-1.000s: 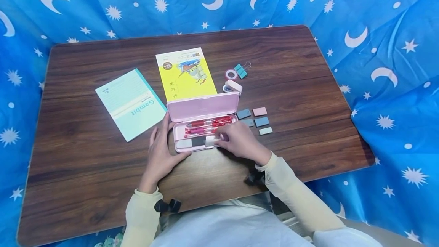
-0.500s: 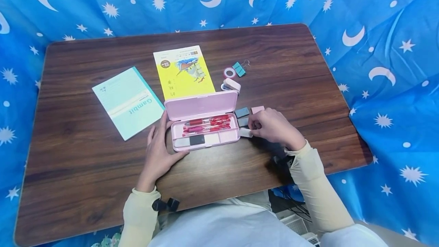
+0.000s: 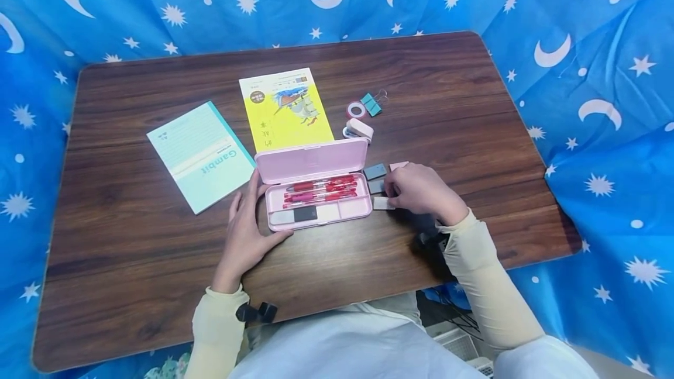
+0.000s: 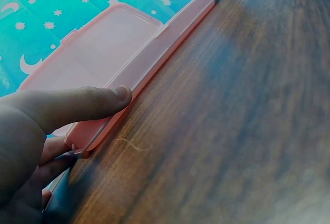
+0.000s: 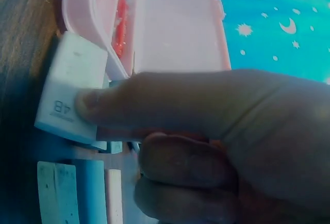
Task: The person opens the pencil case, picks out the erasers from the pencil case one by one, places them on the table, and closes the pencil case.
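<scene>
A pink pencil case (image 3: 310,167) lies with its lid raised. In its long section are several red pens (image 3: 321,190); along the front compartment are white erasers (image 3: 327,213) and a black eraser (image 3: 305,214). My left hand (image 3: 244,247) grips the case's left end, with the thumb (image 4: 105,102) along the front wall and fingers round the corner. Just beyond the right end, my right hand (image 3: 421,189) pinches a white eraser (image 5: 75,69) marked 4B. Its fingers partly cover a grey-blue eraser (image 3: 376,186) and a pink eraser (image 3: 398,165).
A blue-grey eraser (image 3: 375,171) lies behind the right hand's fingers. Farther back are a white stapler-like item (image 3: 360,128), a tape roll (image 3: 356,110) and a teal binder clip (image 3: 371,104). A yellow book (image 3: 286,113) stands behind the lid; a mint notebook (image 3: 202,157) lies left.
The right hand has left the case's front compartment, where a white eraser now lies, and moved right to a white eraser beside the case. The left hand keeps its hold.
</scene>
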Action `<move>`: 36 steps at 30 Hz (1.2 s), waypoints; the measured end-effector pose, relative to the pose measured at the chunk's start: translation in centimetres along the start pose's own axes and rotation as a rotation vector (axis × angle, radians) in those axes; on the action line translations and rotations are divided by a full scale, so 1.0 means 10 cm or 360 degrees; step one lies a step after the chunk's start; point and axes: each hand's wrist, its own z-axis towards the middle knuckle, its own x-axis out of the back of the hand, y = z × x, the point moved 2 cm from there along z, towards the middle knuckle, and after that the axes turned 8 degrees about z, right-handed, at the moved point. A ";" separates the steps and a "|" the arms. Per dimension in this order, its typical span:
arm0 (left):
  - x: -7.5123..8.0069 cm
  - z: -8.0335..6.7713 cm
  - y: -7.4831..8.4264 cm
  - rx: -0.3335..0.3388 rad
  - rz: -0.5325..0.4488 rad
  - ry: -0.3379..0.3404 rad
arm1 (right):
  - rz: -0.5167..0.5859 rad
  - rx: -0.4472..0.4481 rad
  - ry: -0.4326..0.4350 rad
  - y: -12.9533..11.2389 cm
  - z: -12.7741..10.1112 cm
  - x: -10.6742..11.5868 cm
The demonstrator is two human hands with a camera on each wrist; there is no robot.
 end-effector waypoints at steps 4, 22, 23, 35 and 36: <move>-0.01 0.00 0.00 0.0001 -0.0010 -0.0004 | -0.0085 -0.0059 0.0043 -0.03 0.03 -0.05; -0.01 0.00 -0.01 0.0015 0.0006 -0.0002 | -0.0095 0.0064 0.0167 -0.12 -0.03 -0.09; -0.01 0.00 -0.01 0.0017 0.0006 -0.0003 | -0.0094 0.0072 0.0170 -0.12 -0.03 -0.09; 0.01 0.01 0.01 0.0018 -0.0014 -0.0010 | -0.0043 0.0159 0.0285 -0.36 -0.03 -0.05; 0.02 0.00 0.01 0.0017 -0.0014 -0.0006 | 0.0008 0.0185 0.0319 -0.44 -0.02 -0.09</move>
